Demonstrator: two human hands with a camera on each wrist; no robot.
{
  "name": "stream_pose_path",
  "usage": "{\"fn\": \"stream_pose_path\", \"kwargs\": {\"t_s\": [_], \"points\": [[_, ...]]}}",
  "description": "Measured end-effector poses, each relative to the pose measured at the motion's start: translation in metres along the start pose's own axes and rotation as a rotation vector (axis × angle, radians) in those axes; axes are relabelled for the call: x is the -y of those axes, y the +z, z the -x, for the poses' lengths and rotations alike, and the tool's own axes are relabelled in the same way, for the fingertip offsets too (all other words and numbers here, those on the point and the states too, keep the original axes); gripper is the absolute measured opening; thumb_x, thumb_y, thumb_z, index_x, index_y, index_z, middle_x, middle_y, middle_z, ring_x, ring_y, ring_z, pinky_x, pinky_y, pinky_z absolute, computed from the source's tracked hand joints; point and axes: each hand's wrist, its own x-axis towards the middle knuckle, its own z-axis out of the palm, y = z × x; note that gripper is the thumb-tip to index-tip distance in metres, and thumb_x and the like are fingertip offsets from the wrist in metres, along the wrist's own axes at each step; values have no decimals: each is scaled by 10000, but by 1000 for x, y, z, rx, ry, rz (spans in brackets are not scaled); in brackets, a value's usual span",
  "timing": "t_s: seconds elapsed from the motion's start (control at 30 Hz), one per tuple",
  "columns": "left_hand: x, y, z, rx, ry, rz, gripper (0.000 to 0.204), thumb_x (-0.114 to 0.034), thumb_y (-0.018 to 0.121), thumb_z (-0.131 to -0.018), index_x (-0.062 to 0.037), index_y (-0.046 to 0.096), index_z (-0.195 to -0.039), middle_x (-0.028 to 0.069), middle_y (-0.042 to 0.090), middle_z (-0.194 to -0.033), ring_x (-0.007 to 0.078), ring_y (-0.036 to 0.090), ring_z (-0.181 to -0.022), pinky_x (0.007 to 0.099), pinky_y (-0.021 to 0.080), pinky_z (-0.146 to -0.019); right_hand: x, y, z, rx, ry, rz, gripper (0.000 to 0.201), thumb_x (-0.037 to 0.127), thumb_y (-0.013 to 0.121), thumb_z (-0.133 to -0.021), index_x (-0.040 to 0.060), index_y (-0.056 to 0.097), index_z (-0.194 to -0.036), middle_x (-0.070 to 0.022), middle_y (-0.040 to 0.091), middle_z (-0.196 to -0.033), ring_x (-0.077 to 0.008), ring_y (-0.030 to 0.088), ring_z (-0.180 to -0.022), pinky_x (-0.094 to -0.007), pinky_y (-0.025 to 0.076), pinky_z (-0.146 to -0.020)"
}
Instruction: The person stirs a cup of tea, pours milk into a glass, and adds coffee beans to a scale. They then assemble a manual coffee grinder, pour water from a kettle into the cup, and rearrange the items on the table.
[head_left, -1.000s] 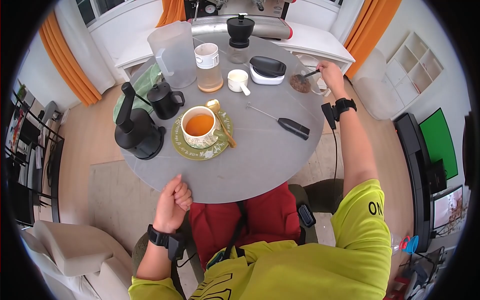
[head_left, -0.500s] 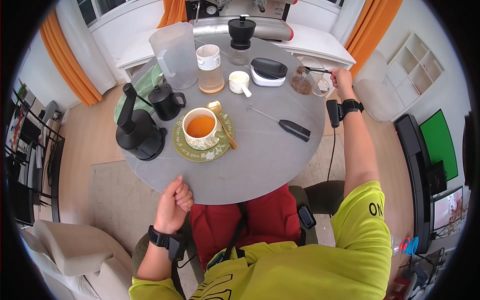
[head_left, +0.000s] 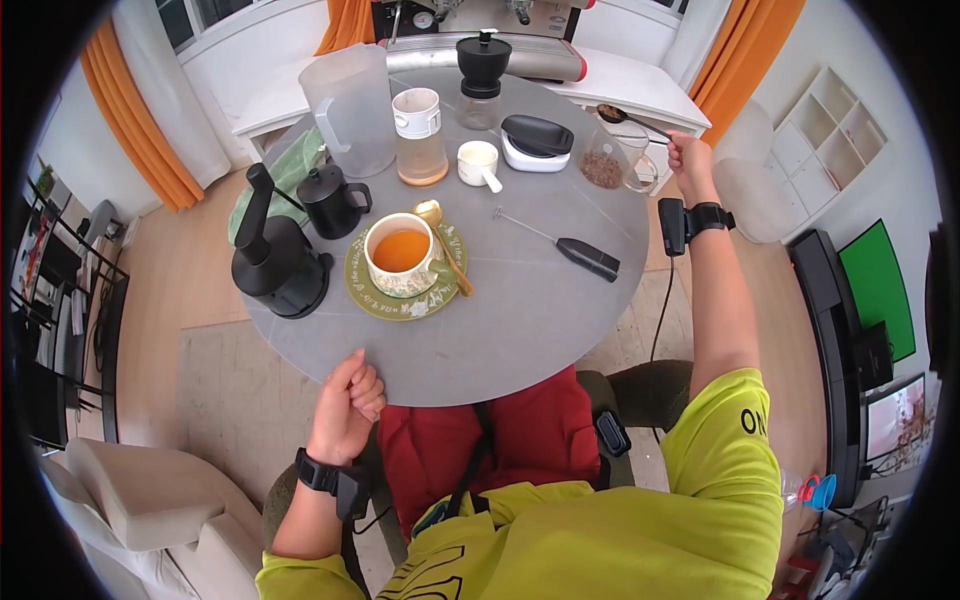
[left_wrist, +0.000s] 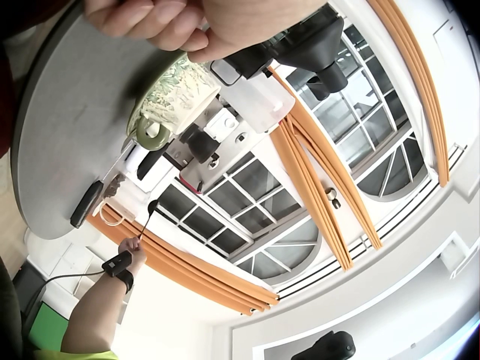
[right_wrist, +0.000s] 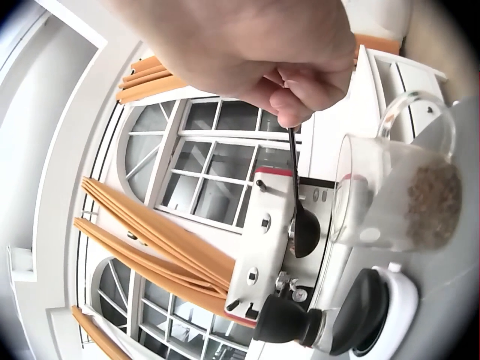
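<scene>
My right hand (head_left: 692, 165) pinches the handle end of a black spoon (head_left: 640, 124), its bowl holding something brown above the rim of a glass mug (head_left: 622, 150). Brown granules (right_wrist: 435, 204) lie in that mug, as the right wrist view shows. My left hand (head_left: 345, 408) rests at the table's near edge with fingers curled and nothing in them. Beyond it a patterned cup (head_left: 400, 256) of orange-brown liquid stands on a green saucer (head_left: 385, 305), with a golden spoon (head_left: 452, 256) beside the cup. A black handheld frother (head_left: 587, 258) lies on the grey table.
A frosted pitcher (head_left: 350, 115), a glass cup (head_left: 419, 150), a small white cup (head_left: 477, 163), a manual grinder (head_left: 481, 75) and a white scale with a black item (head_left: 536, 145) stand towards the back. A black pot (head_left: 325, 203) and a black lever device (head_left: 275, 265) stand at the left.
The black spoon has risen out of the glass mug to above its rim, brown contents in its bowl. My right hand has moved slightly right; my left hand has stayed put.
</scene>
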Motion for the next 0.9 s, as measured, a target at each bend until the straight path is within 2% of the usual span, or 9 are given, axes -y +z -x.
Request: {"fn": "stream_pose_path", "kwargs": {"t_s": [0.2,0.33,0.47,0.53,0.57,0.63,0.67,0.73,0.9], "points": [[0,2,1,0,8,4,354,-230,493,-981,-135,346,-673,-49,280,-560,70,262,-488,231,248,-463,2,49,27,120,-65,62,159,15,509,-818,-49,639,-884,-43,544,-638,-92,457,-512,-219,359,-455],[0,-1,1,13,3,23,349,-227,496,-980,-131,356,-675,-47,284,-561,69,262,-489,229,249,-466,-8,69,33,113,-215,261,182,37,507,-787,-23,664,-859,-66,609,-637,-114,531,-525,-260,414,-484],[0,-2,0,15,0,41,346,-223,496,-981,-129,362,-676,-47,286,-562,68,261,-490,228,250,-470,-17,88,39,96,-344,521,187,90,533,-822,2,683,-890,-94,648,-655,-124,603,-551,-282,472,-546],[0,-2,0,18,-7,48,343,-218,497,-981,-128,366,-677,-46,289,-563,67,261,-491,227,251,-471,-17,96,47,83,-456,726,170,114,557,-843,25,687,-905,-140,670,-706,-214,654,-621,-328,500,-605],[0,-2,0,17,-5,49,343,-218,497,-981,-128,366,-677,-46,289,-563,67,261,-491,227,251,-471,-18,99,48,85,-456,726,170,114,557,-843,25,687,-905,-140,670,-706,-214,654,-621,-328,500,-605],[-1,-2,0,10,-10,49,342,-215,497,-981,-127,368,-677,-45,292,-564,67,261,-492,228,252,-471,-23,104,51,82,-726,847,151,132,572,-865,40,674,-927,-181,672,-791,-328,656,-741,-395,511,-686],[-1,-2,0,8,-9,49,342,-215,497,-981,-127,368,-677,-45,292,-564,67,261,-492,228,252,-471,-24,105,51,83,-726,846,151,132,572,-865,40,674,-927,-181,672,-791,-328,656,-741,-395,511,-686],[-1,0,0,12,-4,38,343,-215,499,-980,-127,367,-676,-46,291,-563,67,261,-492,228,252,-471,-18,107,64,149,-910,965,136,135,579,-874,40,643,-948,-188,662,-872,-387,620,-822,-440,501,-737],[-1,-1,0,11,0,31,344,-216,502,-979,-128,366,-675,-47,287,-560,66,261,-492,229,250,-471,-15,105,73,201,-1080,1046,130,137,580,-887,62,618,-987,-178,657,-868,-372,620,-792,-435,491,-704]]}}
